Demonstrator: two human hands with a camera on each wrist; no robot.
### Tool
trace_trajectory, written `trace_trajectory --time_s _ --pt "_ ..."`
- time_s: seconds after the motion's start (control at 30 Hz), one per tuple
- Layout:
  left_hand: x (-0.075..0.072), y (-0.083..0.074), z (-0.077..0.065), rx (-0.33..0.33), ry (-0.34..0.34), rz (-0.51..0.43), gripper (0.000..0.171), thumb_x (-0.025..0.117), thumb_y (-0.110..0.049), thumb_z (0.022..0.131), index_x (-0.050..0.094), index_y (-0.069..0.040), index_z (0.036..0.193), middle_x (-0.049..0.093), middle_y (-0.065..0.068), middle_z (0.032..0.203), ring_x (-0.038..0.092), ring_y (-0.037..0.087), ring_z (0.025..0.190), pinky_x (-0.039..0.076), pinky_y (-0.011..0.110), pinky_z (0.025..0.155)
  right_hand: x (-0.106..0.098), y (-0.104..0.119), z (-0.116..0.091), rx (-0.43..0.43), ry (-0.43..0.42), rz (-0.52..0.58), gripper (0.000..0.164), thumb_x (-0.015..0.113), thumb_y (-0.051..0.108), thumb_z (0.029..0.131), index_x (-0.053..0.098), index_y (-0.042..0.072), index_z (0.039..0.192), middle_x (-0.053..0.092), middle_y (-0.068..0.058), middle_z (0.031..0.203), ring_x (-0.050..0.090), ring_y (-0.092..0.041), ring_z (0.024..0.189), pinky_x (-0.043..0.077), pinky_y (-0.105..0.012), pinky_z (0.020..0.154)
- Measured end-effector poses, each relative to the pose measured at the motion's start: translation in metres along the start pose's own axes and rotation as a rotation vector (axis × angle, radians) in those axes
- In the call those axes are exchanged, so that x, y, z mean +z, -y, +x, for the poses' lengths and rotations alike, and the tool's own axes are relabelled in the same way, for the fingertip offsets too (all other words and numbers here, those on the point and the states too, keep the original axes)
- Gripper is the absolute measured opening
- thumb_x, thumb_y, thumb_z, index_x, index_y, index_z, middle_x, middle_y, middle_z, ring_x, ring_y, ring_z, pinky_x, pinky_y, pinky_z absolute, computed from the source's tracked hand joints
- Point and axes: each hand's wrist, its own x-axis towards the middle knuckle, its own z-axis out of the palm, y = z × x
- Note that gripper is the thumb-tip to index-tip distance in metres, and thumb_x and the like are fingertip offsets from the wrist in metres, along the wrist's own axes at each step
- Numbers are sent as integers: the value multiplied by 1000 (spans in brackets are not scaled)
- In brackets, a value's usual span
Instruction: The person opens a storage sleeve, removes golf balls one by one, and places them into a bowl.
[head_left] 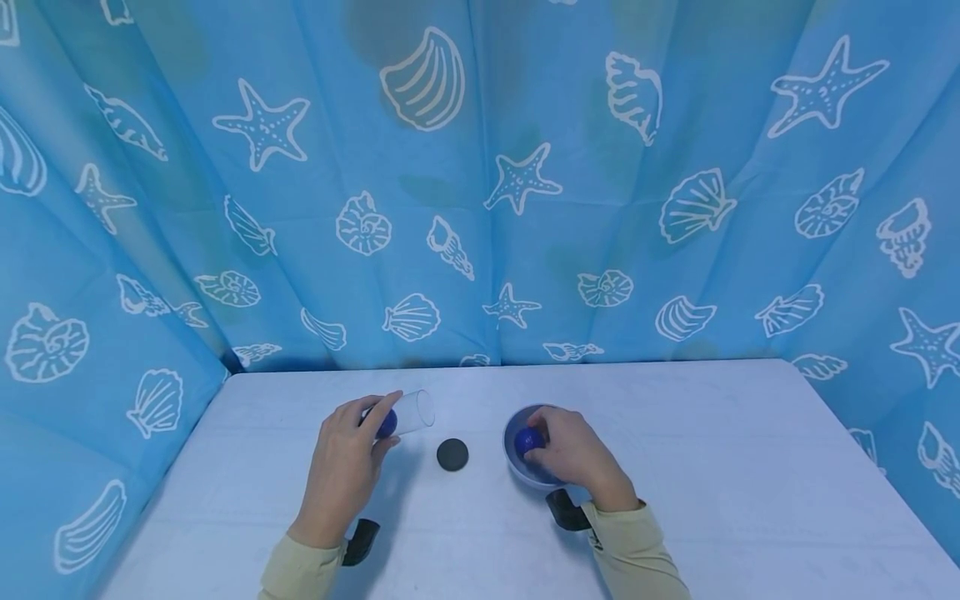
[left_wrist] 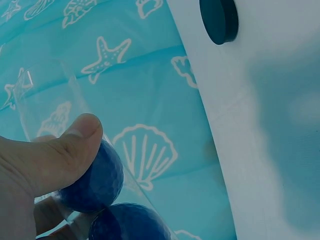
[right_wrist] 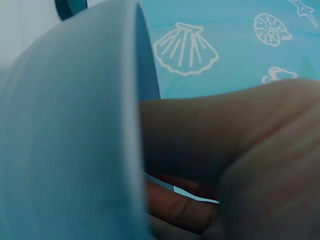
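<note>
My left hand (head_left: 347,454) grips a clear cylindrical jar (head_left: 415,412), tilted above the table with its mouth toward the right. Inside it, two dimpled blue golf balls (left_wrist: 131,222) show in the left wrist view, one behind my thumb. My right hand (head_left: 573,450) reaches into a grey-blue bowl (head_left: 512,468) and pinches another blue golf ball (head_left: 528,440) between thumb and fingers. The bowl wall (right_wrist: 75,130) hides those fingertips in the right wrist view. Between the hands, a round black lid (head_left: 452,455) lies flat on the table.
A white cloth covers the table (head_left: 712,442). Blue curtains (head_left: 480,183) with white shell and starfish prints hang behind it and along both sides. Each wrist carries a black camera mount (head_left: 567,510).
</note>
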Motion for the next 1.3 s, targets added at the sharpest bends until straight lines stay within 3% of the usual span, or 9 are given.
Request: trace_trajectory --time_s 0.6,1.1,1.3 --pt "0 0 -1 3 -6 -1 69 82 -13 69 51 -20 131 58 12 114 53 31 108 41 50 95 -1 2 -3 14 11 23 46 76 8 75 58 7 118 61 -8 110 57 -25 103 49 -46 87" --pt "0 1 0 3 0 -8 68 81 -13 71 50 -21 131 58 12 114 54 31 108 41 51 95 -4 2 -4 16 -10 53 48 76 9 76 56 10 120 61 -5 111 56 -21 102 51 -40 83" --pt "-1 1 0 7 -5 -11 67 80 -13 72 50 -20 131 58 12 114 53 30 108 42 50 94 -6 2 -3 -22 -35 73 47 76 9 75 57 9 119 61 -6 112 57 -22 104 50 -41 86"
